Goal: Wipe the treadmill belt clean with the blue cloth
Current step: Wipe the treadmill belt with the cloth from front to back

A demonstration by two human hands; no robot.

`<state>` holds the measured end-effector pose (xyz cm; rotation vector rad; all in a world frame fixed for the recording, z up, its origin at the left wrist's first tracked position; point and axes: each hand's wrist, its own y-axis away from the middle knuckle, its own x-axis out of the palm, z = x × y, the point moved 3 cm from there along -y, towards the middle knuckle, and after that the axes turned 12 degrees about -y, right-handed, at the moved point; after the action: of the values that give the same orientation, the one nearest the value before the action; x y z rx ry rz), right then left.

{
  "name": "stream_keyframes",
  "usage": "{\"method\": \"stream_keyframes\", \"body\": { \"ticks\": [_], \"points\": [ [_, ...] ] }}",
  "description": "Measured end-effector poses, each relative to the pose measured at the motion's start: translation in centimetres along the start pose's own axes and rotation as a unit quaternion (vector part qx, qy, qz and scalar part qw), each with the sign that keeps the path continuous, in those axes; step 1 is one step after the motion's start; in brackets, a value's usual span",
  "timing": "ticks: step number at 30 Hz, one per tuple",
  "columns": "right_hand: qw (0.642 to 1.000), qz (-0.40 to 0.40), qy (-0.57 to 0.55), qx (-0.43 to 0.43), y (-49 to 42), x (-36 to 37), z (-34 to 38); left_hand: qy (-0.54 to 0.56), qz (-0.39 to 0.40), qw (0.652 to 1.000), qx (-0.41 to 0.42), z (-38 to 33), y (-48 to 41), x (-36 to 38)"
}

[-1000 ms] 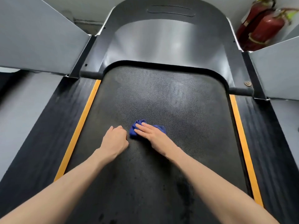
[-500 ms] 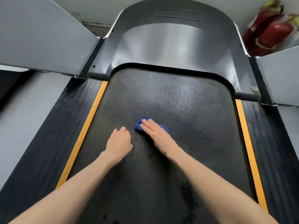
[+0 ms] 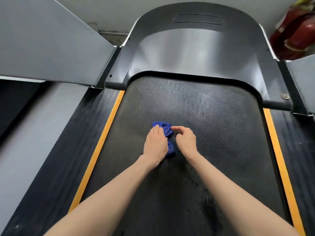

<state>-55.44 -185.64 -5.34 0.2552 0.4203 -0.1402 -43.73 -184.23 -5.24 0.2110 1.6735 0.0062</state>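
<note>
1. Treadmill belt (image 3: 213,133): dark textured surface filling most of my view. The far end under the hood shows a pale, dull haze. The near end shows darker blotches, possibly damp. I judge the wipe partway done at best, with the far band and both edges left to cover.
2. Motor hood (image 3: 196,53): glossy black, at the head of the belt, not part of the job.
3. Side rails with orange strips (image 3: 100,145): one on each flank of the belt, well apart from the hands.
4. Fire extinguishers (image 3: 300,36): red, in the upper right corner, partly cut off.
5. Left hand (image 3: 156,145): mid-belt, palm down on the cloth, fingers fairly straight and pressing it onto the belt.
6. Right hand (image 3: 185,142): just beside the left, fingers curled, forefinger and thumb at the cloth's right edge, apparently pinching it.
7. Blue cloth (image 3: 164,127): bunched small, lying on the middle of the belt between and under both hands. I read this as regathering the cloth, not a wiping stroke.
</note>
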Motion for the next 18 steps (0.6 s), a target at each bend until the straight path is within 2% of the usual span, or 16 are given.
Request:
{"method": "stream_keyframes", "body": {
  "ticks": [2, 4, 6, 7, 10, 11, 13, 16, 18],
  "points": [
    [0.999, -0.031, 0.036, -0.005, -0.5, -1.5, -0.9, 0.008, 0.016, 0.999, -0.030, -0.9, -0.7, 1.1],
    [0.997, -0.017, 0.073, -0.021, -0.7, -2.0, -1.3, -0.012, -0.004, 1.000, -0.016, -1.4, -0.6, 2.3],
    [0.992, 0.021, 0.116, -0.047, -0.8, -1.5, -1.6, -0.061, 0.013, 0.998, 0.024, -1.4, -0.1, 3.0],
    [0.987, 0.035, 0.146, -0.065, -0.9, -1.1, -1.7, -0.061, -0.004, 0.997, 0.051, -1.0, -0.2, 3.0],
    [0.972, 0.027, 0.208, -0.104, -0.9, -0.4, -2.3, -0.083, -0.036, 0.978, 0.190, 1.6, -1.7, 3.3],
    [0.969, 0.018, 0.218, -0.119, -0.7, -0.3, -2.7, -0.101, -0.046, 0.972, 0.208, 2.9, -2.4, 3.0],
    [0.963, 0.005, 0.225, -0.146, -0.4, -0.5, -3.3, -0.094, -0.075, 0.976, 0.179, 5.9, -4.5, 2.4],
    [0.966, -0.017, 0.207, -0.155, -0.4, -0.4, -3.6, -0.035, -0.083, 0.994, 0.063, 10.0, -7.3, 1.9],
    [0.971, -0.032, 0.187, -0.143, -0.3, 0.1, -3.4, -0.004, -0.098, 0.995, 0.016, 11.0, -8.4, 1.9]
  ]
}}
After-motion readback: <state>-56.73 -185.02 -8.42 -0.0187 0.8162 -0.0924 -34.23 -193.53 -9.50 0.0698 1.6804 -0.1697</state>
